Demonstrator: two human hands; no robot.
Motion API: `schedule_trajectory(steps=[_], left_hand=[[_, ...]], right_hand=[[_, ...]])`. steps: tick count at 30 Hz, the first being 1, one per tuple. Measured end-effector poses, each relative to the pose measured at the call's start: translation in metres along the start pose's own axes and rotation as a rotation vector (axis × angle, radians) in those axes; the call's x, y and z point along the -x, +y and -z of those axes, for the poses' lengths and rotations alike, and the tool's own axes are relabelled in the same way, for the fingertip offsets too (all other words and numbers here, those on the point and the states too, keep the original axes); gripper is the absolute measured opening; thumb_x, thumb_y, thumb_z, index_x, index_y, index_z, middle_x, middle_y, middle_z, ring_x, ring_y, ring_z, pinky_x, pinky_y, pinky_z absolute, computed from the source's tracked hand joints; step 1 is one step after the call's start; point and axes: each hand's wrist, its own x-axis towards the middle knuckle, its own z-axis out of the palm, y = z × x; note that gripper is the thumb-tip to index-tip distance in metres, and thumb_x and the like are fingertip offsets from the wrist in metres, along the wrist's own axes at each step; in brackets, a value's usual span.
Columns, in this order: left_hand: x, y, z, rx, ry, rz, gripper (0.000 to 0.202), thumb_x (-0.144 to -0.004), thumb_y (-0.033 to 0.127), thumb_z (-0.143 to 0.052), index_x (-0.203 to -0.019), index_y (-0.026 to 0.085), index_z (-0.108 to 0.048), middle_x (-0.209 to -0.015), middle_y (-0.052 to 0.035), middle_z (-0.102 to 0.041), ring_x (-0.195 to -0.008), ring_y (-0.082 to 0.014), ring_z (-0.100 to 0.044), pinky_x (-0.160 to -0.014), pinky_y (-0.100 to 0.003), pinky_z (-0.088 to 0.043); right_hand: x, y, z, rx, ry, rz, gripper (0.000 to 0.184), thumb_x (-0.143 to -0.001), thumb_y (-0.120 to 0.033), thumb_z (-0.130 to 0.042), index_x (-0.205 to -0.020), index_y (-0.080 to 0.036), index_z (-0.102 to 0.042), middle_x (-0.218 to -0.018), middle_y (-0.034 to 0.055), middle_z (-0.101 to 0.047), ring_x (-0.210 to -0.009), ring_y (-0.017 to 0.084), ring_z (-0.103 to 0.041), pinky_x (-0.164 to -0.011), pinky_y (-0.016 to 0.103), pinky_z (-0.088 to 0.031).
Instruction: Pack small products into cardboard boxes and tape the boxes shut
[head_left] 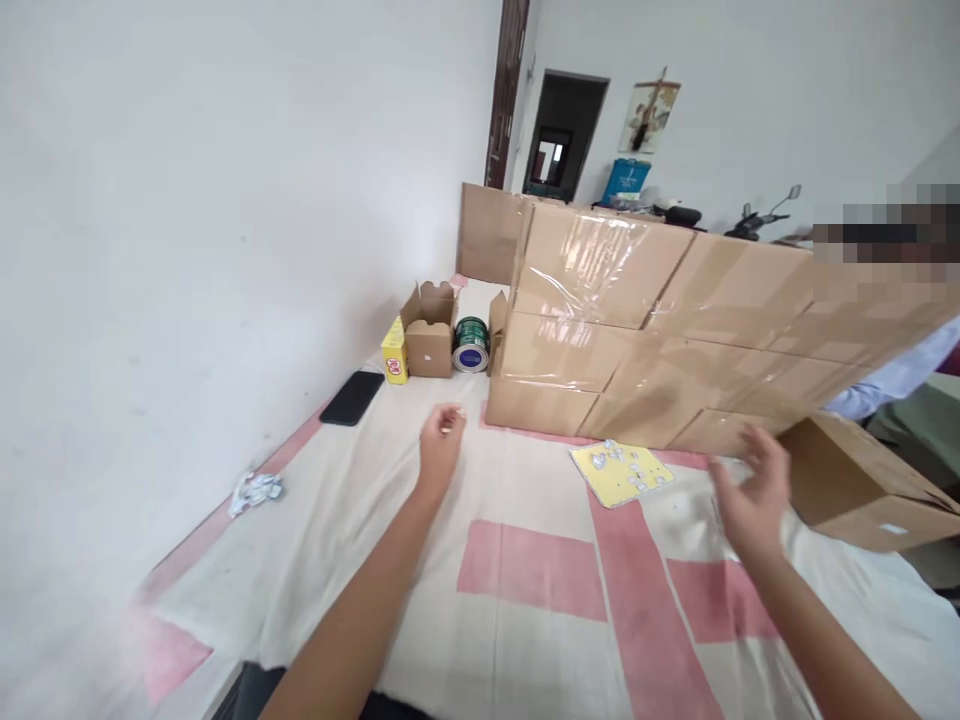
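Observation:
My left hand is over the cloth left of centre, its thumb and fingertips pinched together. A tiny pale bit shows at the fingertips, too small to name. My right hand is raised at the right with fingers apart, holding nothing. Between my hands, nearer the right one, a yellow card with several small whitish pieces on it lies on the cloth. Right beside my right hand is an open cardboard box tipped towards me.
A wall of taped cardboard stands across the table. Before the left wall sit a black phone, a yellow box, a small open carton, a green tin and crumpled paper. Someone's sleeve shows at right.

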Motion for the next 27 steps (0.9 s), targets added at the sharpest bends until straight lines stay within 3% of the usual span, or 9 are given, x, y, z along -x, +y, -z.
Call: schedule_trajectory(steps=[3,6,9,12,14,16,19,23,27], left_hand=[[-0.056,-0.015,0.046,0.048,0.232,0.035,0.045,-0.089,0.037,-0.064,-0.129,0.018,-0.051,-0.136,-0.0158,-0.060,-0.106,-0.0224,-0.067,-0.093,-0.035,-0.053],[-0.106,-0.035,0.069,0.083,0.335,0.076,0.073,-0.081,0.029,-0.076,-0.143,0.016,-0.041,-0.154,-0.0245,-0.044,-0.121,-0.0295,-0.064,-0.103,-0.042,-0.051],[-0.141,-0.055,0.066,0.116,0.357,0.061,0.088,-0.075,0.023,-0.082,-0.149,0.012,-0.035,-0.158,-0.0289,-0.039,-0.144,-0.0365,-0.048,-0.118,-0.048,-0.039],[-0.160,-0.075,0.053,0.157,0.343,-0.009,0.092,-0.073,0.017,-0.081,-0.152,0.014,-0.035,-0.160,-0.0244,-0.040,-0.151,-0.0337,-0.040,-0.125,-0.045,-0.032],[-0.166,-0.088,0.049,0.184,0.331,-0.045,0.089,-0.074,0.015,-0.080,-0.153,0.017,-0.037,-0.160,-0.0205,-0.043,-0.149,-0.0314,-0.042,-0.125,-0.043,-0.031],[-0.171,-0.101,0.048,0.209,0.324,-0.057,0.086,-0.075,0.014,-0.079,-0.152,0.019,-0.041,-0.157,-0.0185,-0.046,-0.147,-0.0311,-0.044,-0.125,-0.044,-0.031],[-0.179,-0.116,0.048,0.254,0.291,-0.056,0.086,-0.074,0.014,-0.080,-0.151,0.022,-0.043,-0.151,-0.0166,-0.052,-0.141,-0.0309,-0.051,-0.121,-0.045,-0.037],[-0.187,-0.125,0.049,0.302,0.258,-0.033,0.084,-0.070,0.013,-0.082,-0.146,0.021,-0.048,-0.141,-0.0147,-0.060,-0.127,-0.0282,-0.061,-0.109,-0.042,-0.048],[-0.182,-0.114,0.065,0.316,0.310,-0.020,0.071,-0.072,0.020,-0.081,-0.136,0.018,-0.051,-0.130,-0.0147,-0.064,-0.116,-0.0265,-0.065,-0.100,-0.039,-0.051]], right_hand=[[0.017,-0.081,-0.087,-0.204,-0.283,0.242,0.055,-0.089,-0.037,-0.068,-0.141,-0.029,-0.055,-0.145,0.0133,-0.058,-0.139,0.038,-0.053,-0.114,0.067,-0.044],[0.031,-0.144,-0.180,-0.387,-0.633,0.351,0.059,-0.088,-0.031,-0.069,-0.145,-0.026,-0.054,-0.151,0.0137,-0.056,-0.146,0.034,-0.048,-0.125,0.059,-0.035],[0.033,-0.188,-0.276,-0.565,-0.763,0.162,0.074,-0.089,-0.035,-0.067,-0.156,-0.021,-0.041,-0.163,0.0140,-0.043,-0.152,0.029,-0.041,-0.126,0.051,-0.035],[0.018,-0.209,-0.357,-0.695,-0.680,-0.183,0.095,-0.084,-0.043,-0.068,-0.164,-0.019,-0.024,-0.172,0.0128,-0.026,-0.160,0.027,-0.026,-0.129,0.047,-0.027],[0.004,-0.211,-0.395,-0.716,-0.626,-0.356,0.102,-0.080,-0.045,-0.070,-0.166,-0.022,-0.020,-0.174,0.0102,-0.021,-0.161,0.026,-0.021,-0.131,0.045,-0.021],[-0.010,-0.209,-0.420,-0.683,-0.600,-0.481,0.103,-0.078,-0.042,-0.070,-0.166,-0.025,-0.019,-0.174,0.0089,-0.023,-0.161,0.025,-0.021,-0.130,0.043,-0.023],[-0.021,-0.202,-0.438,-0.627,-0.648,-0.565,0.098,-0.078,-0.039,-0.067,-0.163,-0.025,-0.021,-0.165,0.0123,-0.040,-0.152,0.028,-0.038,-0.120,0.044,-0.041],[-0.022,-0.202,-0.441,-0.582,-0.764,-0.571,0.079,-0.071,-0.038,-0.069,-0.145,-0.031,-0.042,-0.143,0.0094,-0.054,-0.129,0.029,-0.055,-0.089,0.039,-0.059],[-0.018,-0.228,-0.429,-0.598,-0.829,-0.506,0.069,-0.062,-0.036,-0.072,-0.124,-0.030,-0.043,-0.121,0.0046,-0.054,-0.109,0.024,-0.055,-0.068,0.028,-0.053]])
